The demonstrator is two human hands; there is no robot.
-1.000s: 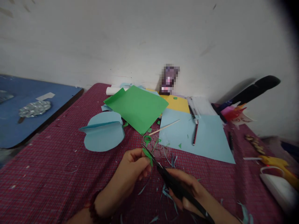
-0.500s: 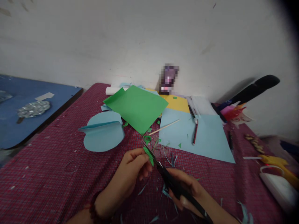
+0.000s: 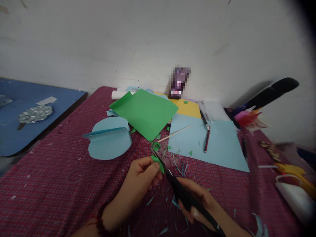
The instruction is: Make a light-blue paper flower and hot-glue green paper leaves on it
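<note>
Left hand point(image 3: 142, 174): low centre of the view, grip pinched together on the green paper piece point(image 3: 158, 162), thumb and fingertips closed on its near edge; dark bead bracelet point(image 3: 100, 221) at the wrist.
Right hand point(image 3: 197, 201): at 4 o'clock from the left hand, grip clamped around the handles of the black scissors point(image 3: 178, 188).
Black scissors: blades pointing toward 11 o'clock and laid against the green paper piece; cannot tell how far the blades stand apart.
Green paper piece: held in the air above the desk point(image 3: 49, 184), between the left fingertips and the blades, touching both.
Desk: covered in a red checked cloth, strewn with thin blue and green snippets, thickest around the hands.
Green ring scrap point(image 3: 155, 145): flat on the cloth at 12 o'clock from the green paper piece, just beside the blade tips.
Green sheet point(image 3: 145, 112): at 12 o'clock from the hands, lying over the near-left corner of a yellow sheet point(image 3: 189, 108).
Light blue sheet point(image 3: 222, 148): at 2 o'clock from the hands, flat; wooden stick point(image 3: 174, 133) across its far-left corner, pen point(image 3: 206, 140) lying on it.
Folded blue circles point(image 3: 110, 140): at 10 o'clock from the left hand, one flap raised.
Yellow glue gun point(image 3: 293, 171): at 3 o'clock, well apart from the hands.
Blue table point(image 3: 24, 131): at 10 o'clock, beside the desk, crumpled foil point(image 3: 34, 113) on it.
</note>
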